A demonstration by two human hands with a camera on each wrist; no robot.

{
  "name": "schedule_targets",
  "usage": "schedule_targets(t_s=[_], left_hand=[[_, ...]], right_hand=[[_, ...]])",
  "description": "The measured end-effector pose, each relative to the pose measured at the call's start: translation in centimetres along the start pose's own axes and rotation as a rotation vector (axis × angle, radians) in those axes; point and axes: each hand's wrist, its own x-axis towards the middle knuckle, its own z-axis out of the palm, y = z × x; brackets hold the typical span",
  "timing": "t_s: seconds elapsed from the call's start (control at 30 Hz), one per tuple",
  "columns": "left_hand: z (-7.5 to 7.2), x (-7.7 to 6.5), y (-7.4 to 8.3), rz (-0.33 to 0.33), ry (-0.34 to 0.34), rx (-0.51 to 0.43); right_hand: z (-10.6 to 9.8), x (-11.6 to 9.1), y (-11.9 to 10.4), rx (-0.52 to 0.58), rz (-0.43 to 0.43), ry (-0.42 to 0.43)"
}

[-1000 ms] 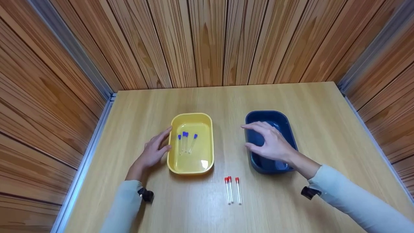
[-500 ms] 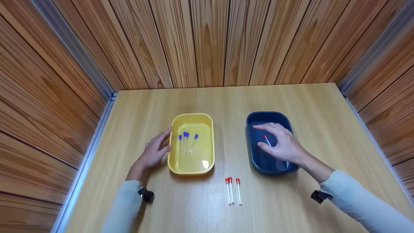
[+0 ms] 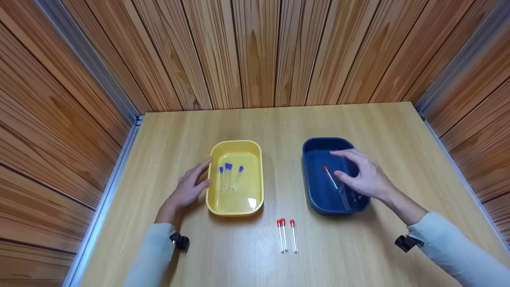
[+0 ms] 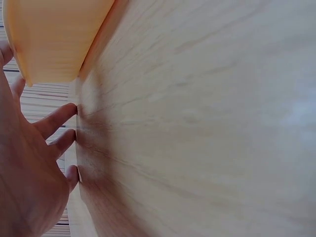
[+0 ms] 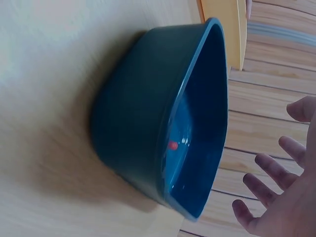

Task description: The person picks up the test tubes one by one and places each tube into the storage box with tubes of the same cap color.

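My left hand point(image 3: 188, 188) touches the left rim of the yellow tray point(image 3: 235, 205) with thumb and forefinger; in the left wrist view its other fingers point(image 4: 55, 121) spread down by the tabletop. Several clear tubes with blue caps point(image 3: 228, 175) lie inside that tray. Above the right side of the dark blue tray point(image 3: 318, 199), my right hand point(image 3: 366, 177) hovers with relaxed, parted fingers and holds nothing. One red-capped tube point(image 3: 330, 177) lies slanted on the blue tray's floor; its red cap point(image 5: 172, 145) shows in the right wrist view. Three red-capped tubes point(image 3: 286, 236) lie on the table between the trays, nearer me.
The wooden tabletop point(image 3: 247, 263) carries both trays, with a gap between them. Wood-plank walls point(image 3: 259, 56) enclose the back and sides, and metal rails point(image 3: 99, 207) run along the side edges.
My right hand has let go over the blue tray and drawn back to the right, uncovering the red-capped tube on its floor. The left hand stays at the yellow tray.
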Motion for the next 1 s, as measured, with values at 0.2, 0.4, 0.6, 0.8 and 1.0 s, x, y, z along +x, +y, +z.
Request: schedule_targets(t_s=[0.2,0.4,0.6,0.8,1.0], left_hand=[[0.0,-0.1,-0.1,-0.019,-0.014,-0.002],[0.0,-0.2,-0.1,-0.024,-0.015,-0.012],[-0.1,-0.1,-0.1,-0.016,-0.014,-0.005],[0.0,-0.1,-0.1,-0.020,-0.011,0.007],[-0.1,0.1,-0.3,-0.030,-0.014,0.031]], right_hand=[[-0.9,-0.3,0.8,0.011,0.033,0.017],[-1.4,-0.1,1.4,0.028,0.053,0.004],[-2.0,0.3,1.9,0.033,0.049,-0.025],[-2.2,0.7,2.4,0.058,0.004,-0.019],[-2.1,0.9,3.1,0.087,-0.033,-0.037]])
